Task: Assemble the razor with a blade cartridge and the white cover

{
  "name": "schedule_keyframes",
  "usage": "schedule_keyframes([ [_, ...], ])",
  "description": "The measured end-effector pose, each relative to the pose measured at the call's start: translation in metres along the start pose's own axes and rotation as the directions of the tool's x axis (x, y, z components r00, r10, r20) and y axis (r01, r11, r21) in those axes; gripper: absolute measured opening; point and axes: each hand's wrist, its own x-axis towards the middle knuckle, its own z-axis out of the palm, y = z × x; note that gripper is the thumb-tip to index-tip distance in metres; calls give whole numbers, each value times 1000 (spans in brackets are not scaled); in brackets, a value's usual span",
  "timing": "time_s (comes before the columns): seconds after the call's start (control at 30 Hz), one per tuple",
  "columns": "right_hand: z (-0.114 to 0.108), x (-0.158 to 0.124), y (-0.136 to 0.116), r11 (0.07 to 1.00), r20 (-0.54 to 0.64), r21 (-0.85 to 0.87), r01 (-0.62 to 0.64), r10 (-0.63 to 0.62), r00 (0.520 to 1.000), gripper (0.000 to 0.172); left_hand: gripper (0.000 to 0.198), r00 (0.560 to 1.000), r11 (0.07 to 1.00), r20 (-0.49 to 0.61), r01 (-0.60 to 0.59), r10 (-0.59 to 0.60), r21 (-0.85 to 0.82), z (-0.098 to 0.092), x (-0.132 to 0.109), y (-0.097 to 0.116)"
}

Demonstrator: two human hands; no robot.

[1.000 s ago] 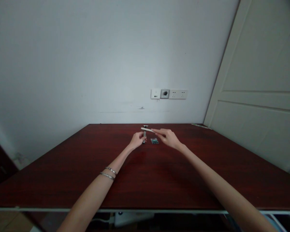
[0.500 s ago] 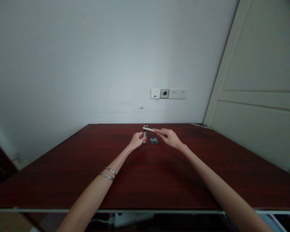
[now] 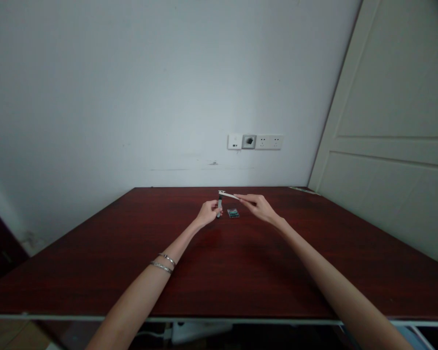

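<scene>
My left hand (image 3: pixel 207 213) is closed round the handle of a small razor-like tool (image 3: pixel 219 204) that stands upright on the dark red table (image 3: pixel 219 262). My right hand (image 3: pixel 258 207) pinches one end of a thin white strip (image 3: pixel 228 195), whose other end reaches the top of the tool. A small teal and clear case (image 3: pixel 233 213) lies on the table between the two hands. Two silver bangles sit on my left wrist.
A white wall stands behind the table with a row of sockets (image 3: pixel 255 142). A cream door (image 3: pixel 394 146) fills the right side. A flat pale item (image 3: pixel 302 189) lies at the table's far right corner. Beneath the front edge something white shows.
The right hand and the white strip have shifted slightly right and up. The left hand has tilted the tool more upright.
</scene>
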Motion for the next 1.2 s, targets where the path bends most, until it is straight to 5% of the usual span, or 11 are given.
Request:
schedule_keyframes([
  [0.13,-2,3,-2,998,-64,53,-47,50,997,35,3,999,998,-15,-40,41,47,-2,1,-5],
  [0.27,-8,7,-6,996,57,92,0,-6,998,33,5,993,984,-24,-108,113,142,-5,3,-10],
  [0.57,-14,9,-12,997,32,75,-6,4,999,33,9,981,957,-34,-177,190,230,-8,1,-11],
  [1.2,-18,9,-13,971,91,237,29,-52,994,32,11,975,936,5,-214,222,279,-10,-3,-9],
])
